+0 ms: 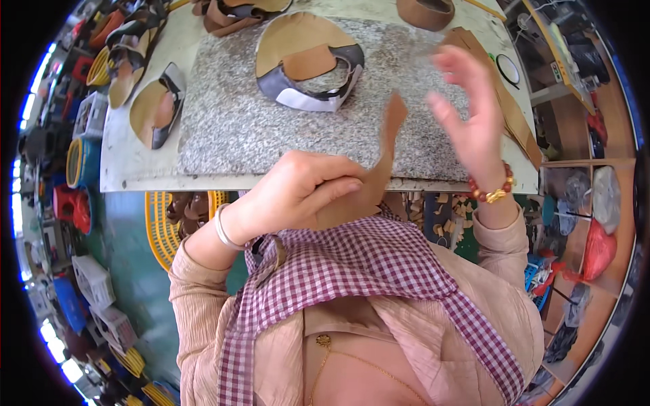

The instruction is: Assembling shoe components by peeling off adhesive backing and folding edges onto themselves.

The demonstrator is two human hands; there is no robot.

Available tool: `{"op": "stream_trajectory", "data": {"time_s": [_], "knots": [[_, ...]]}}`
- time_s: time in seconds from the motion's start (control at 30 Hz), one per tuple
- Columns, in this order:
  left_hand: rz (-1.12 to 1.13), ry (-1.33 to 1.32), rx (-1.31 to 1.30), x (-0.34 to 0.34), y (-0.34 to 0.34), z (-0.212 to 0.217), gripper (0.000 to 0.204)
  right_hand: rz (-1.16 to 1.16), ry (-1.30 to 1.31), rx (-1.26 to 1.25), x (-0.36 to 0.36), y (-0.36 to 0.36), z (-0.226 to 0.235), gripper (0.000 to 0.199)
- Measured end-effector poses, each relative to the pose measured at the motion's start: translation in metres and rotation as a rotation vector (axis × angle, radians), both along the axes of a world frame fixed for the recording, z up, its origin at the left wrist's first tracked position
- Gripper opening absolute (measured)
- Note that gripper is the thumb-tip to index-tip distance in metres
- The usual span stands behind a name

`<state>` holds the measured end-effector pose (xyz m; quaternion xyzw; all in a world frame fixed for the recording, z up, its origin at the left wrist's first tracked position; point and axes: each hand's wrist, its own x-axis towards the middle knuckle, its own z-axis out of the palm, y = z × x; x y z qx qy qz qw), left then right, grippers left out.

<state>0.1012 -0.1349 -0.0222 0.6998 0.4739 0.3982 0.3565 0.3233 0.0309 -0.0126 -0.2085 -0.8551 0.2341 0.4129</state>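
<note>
My left hand [305, 186] pinches a thin brown piece of leather [386, 152] just in front of the table's near edge. The piece's narrow end points up over the stone slab [227, 122]. To the right, my right hand [470, 111] is raised above the slab, fingers apart and slightly blurred, holding nothing. Beyond both hands lies a shoe upper [298, 40], tan with a dark and white edge and a brown patch at its middle. Another tan and dark upper [152, 114] rests left of the slab.
More uppers [122, 81] lie along the table's left side, and brown leather pieces [233, 17] sit at the back. A brown roll [425, 12] stands far right, near long brown strips [504, 101]. Below the table is a yellow basket [160, 230]; shelves [582, 162] flank the right.
</note>
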Motion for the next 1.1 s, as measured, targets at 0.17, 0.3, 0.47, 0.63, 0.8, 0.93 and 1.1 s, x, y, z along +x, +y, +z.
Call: {"op": "stream_trajectory", "data": {"time_s": [0.17, 0.3, 0.47, 0.63, 0.8, 0.93, 1.1], "knots": [[0.077, 0.116, -0.043, -0.018, -0.004, 0.005, 0.012, 0.494, -0.386, -0.464, -0.041, -0.031, -0.003, 0.032], [0.227, 0.197, -0.026, -0.043, 0.008, 0.0, 0.008, 0.503, -0.536, -0.43, -0.049, -0.018, -0.005, 0.016], [0.251, 0.217, 0.141, -0.055, 0.028, 0.003, 0.004, 0.459, -0.389, -0.239, -0.055, -0.008, -0.02, 0.013], [0.276, 0.185, 0.035, -0.06, 0.039, 0.0, 0.005, 0.383, -0.308, -0.165, -0.062, -0.003, -0.022, 0.013], [0.313, 0.182, -0.051, -0.067, 0.048, -0.01, 0.006, 0.348, -0.276, -0.145, -0.07, 0.015, -0.025, 0.013], [0.333, 0.179, -0.078, -0.075, 0.052, -0.014, 0.008, 0.348, -0.327, -0.183, -0.074, 0.022, -0.026, 0.014], [0.331, 0.114, -0.062, -0.078, 0.054, -0.017, 0.01, 0.319, -0.358, -0.18, -0.076, 0.022, -0.025, 0.015]]}}
